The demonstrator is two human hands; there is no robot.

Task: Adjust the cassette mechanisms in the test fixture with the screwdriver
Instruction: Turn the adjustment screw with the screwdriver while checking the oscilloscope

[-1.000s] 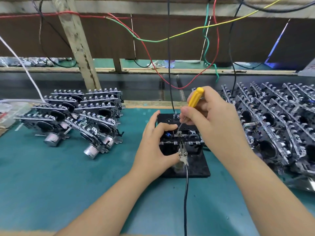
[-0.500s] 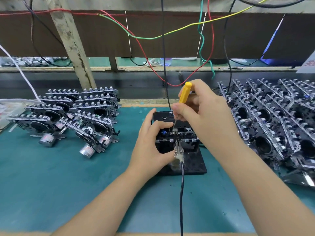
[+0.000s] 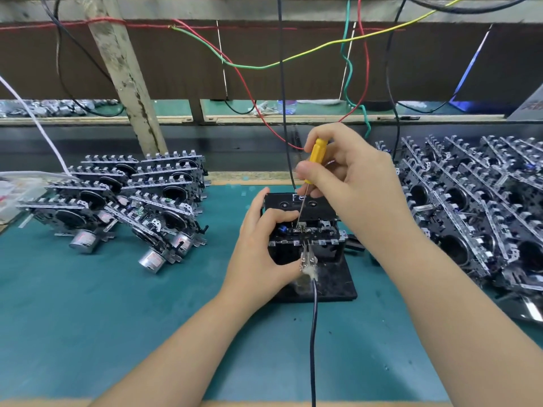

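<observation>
A black test fixture [image 3: 338,284] stands mid-table on the teal mat, with a cassette mechanism [image 3: 316,230] seated in it and a black cassette at its back. My left hand [image 3: 260,249] grips the mechanism's left side, thumb on top. My right hand [image 3: 349,177] pinches a yellow-handled screwdriver [image 3: 316,158]; its thin shaft slants down to the middle of the mechanism. An alligator clip [image 3: 308,258] on a black lead bites the mechanism's front edge.
Several cassette mechanisms [image 3: 123,201] with silver motors lie stacked at the left. A larger bank of mechanisms [image 3: 476,207] fills the right side. Coloured wires [image 3: 293,61] hang from above, and a black cable [image 3: 283,113] drops behind the fixture. A wooden post [image 3: 123,71] leans at back left.
The screwdriver handle has tipped slightly more upright in my right hand; its tip stays on the mechanism. My left hand keeps its grip. The view has shifted a little.
</observation>
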